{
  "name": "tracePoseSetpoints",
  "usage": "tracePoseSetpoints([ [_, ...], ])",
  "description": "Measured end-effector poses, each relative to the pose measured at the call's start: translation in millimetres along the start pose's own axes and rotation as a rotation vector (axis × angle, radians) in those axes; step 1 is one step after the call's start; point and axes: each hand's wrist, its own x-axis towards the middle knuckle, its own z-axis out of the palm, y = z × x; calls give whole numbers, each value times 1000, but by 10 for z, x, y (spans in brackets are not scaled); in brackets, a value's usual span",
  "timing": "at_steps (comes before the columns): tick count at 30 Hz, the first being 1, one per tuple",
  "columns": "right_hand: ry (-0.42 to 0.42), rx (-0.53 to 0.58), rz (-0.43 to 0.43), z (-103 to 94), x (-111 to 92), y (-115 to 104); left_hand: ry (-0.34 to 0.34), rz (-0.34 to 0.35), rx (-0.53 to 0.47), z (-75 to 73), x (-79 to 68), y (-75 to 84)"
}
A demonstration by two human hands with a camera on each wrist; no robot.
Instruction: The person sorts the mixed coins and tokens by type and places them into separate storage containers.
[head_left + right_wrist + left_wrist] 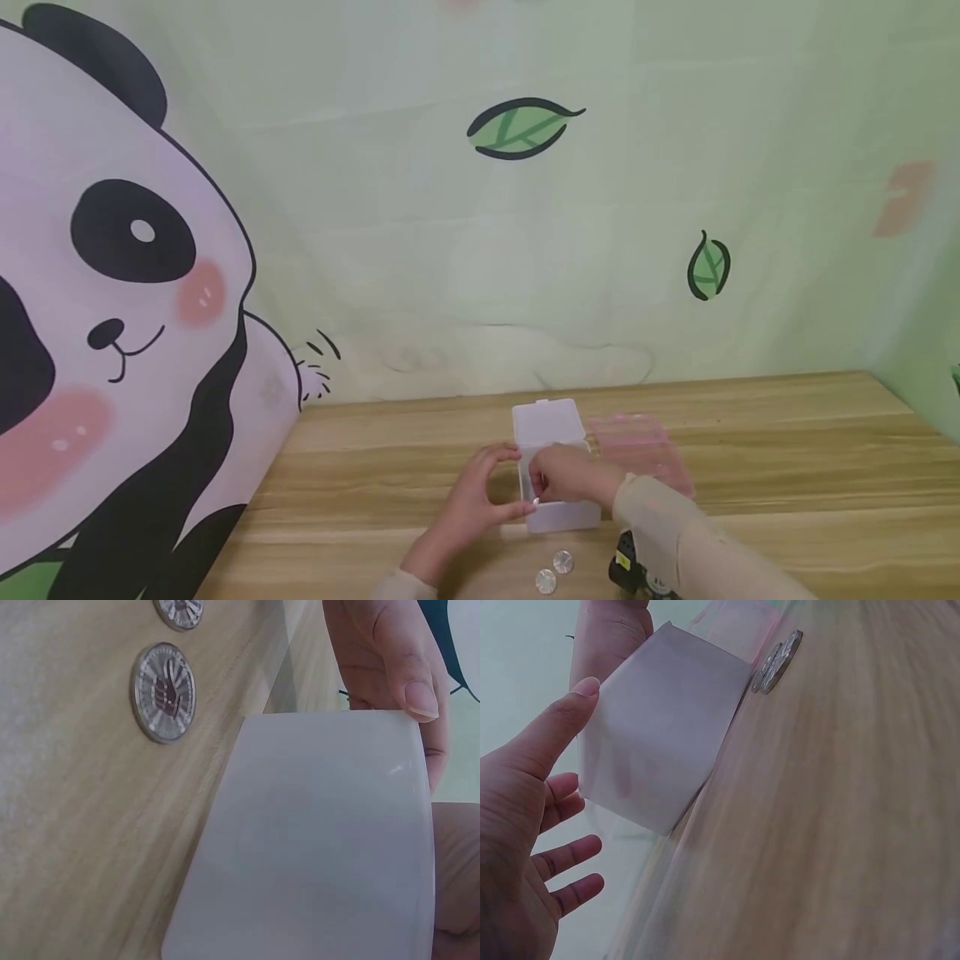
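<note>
A white, semi-translucent plastic box point(564, 518) stands on the table in the head view, its lid point(548, 421) flipped back. My left hand point(474, 493) spans the box's left side, thumb on the near corner of the rim and index finger at the far corner. In the left wrist view its other fingers point(577, 894) are spread loosely beside the wall. My right hand point(566, 473) reaches down into the box with bent fingers. Its fingertips are hidden, so what they hold cannot be seen. Two silver coins point(563, 562) point(164, 693) lie flat in front of the box.
A translucent pink plastic case point(648, 454) lies right of the box, partly behind the right forearm. Below the right wrist sits a black device point(627, 563). Behind the wooden table point(795, 450) hangs a cloth with a printed panda point(150, 333) and leaves.
</note>
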Motion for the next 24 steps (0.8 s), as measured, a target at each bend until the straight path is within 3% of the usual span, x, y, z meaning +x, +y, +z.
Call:
tracePoseSetpoints([
  [7, 2, -12, 7, -31, -15, -18, 16, 35, 12, 4, 16, 3],
  [14, 19, -24, -3, -59, -14, -81, 24, 26, -7, -7, -44, -30],
  [24, 68, 74, -46, -181, -101, -86, 10, 19, -8, -19, -21, -11],
])
